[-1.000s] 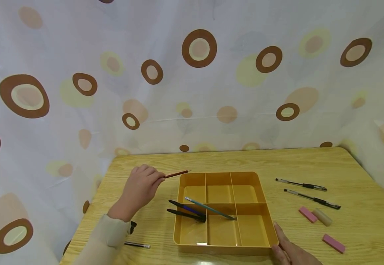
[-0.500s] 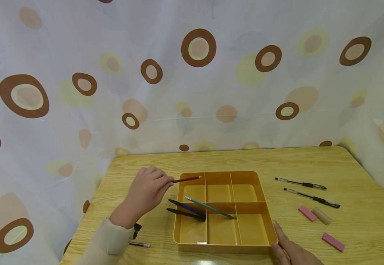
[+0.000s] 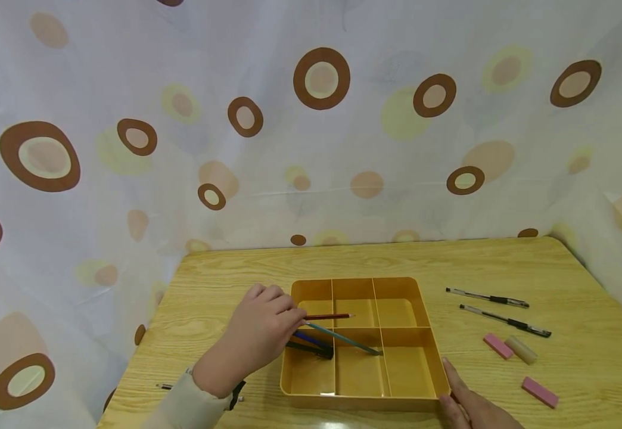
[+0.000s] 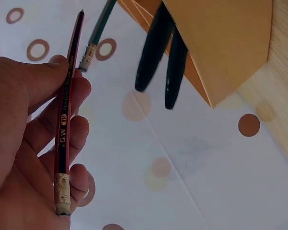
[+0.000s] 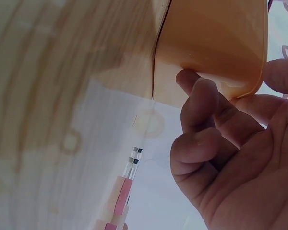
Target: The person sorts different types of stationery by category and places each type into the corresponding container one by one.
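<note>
Item: one red pencil (image 3: 327, 316), held by the left hand (image 3: 265, 328), thumb and fingers clamped on its barrel; tip toward 3 o'clock, above the tray's far compartments at 11 o'clock. Whether it touches the tray cannot be told.

Item: one orange tray (image 3: 364, 404), six compartments. Right hand (image 3: 474, 405) at its 4 o'clock corner, thumb and fingers clamped on the walls.

Contents: one green pencil (image 3: 345, 339), slanted, point in the near middle compartment, eraser end just beside the left fingertips; two dark pens (image 3: 313, 341) in the near left compartment, partly hidden by the hand.

On the table (image 3: 375, 260), from tray centre: two black pens (image 3: 506, 322), 2 to 3 o'clock; two pink erasers (image 3: 540, 392) and one beige eraser (image 3: 521, 350), 3 to 4 o'clock; one black pencil (image 3: 165, 386), 8 o'clock, mostly behind the sleeve (image 3: 187, 404).
</note>
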`<state>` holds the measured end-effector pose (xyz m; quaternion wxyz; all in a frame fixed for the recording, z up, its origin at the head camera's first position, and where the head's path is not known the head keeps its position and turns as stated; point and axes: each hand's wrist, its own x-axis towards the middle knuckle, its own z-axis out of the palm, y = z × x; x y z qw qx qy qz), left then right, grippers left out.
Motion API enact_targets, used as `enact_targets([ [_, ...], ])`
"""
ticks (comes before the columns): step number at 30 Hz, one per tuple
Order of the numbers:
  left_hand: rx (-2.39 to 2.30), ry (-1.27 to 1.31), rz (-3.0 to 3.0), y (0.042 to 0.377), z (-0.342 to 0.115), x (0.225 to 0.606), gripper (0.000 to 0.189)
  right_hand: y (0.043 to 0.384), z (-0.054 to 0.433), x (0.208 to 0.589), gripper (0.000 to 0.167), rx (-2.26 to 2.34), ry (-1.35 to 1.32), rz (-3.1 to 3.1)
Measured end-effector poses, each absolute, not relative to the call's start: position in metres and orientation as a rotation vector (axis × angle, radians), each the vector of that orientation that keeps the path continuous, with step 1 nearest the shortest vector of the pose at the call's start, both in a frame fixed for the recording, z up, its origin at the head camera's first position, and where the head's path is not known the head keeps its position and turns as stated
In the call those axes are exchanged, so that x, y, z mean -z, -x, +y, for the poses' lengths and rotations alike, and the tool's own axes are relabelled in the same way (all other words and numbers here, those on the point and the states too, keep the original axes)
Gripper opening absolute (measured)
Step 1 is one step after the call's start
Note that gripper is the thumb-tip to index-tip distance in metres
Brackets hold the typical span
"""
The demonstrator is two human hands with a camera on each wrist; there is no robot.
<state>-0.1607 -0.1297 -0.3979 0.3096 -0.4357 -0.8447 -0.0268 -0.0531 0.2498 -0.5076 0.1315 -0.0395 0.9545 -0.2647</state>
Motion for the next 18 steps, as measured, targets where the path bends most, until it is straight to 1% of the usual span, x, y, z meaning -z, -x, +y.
enact_targets([
  [9,0.012,1.127,-2.153,0.149,-0.111,0.398,0.012,0.054,0.249,0.508,0.076,0.776,0.094,2.756],
  [18,-0.024,1.179,-2.116,0.145,-0.098,0.401,0.009,0.055,0.248,0.506,0.075,0.799,0.11,2.754],
])
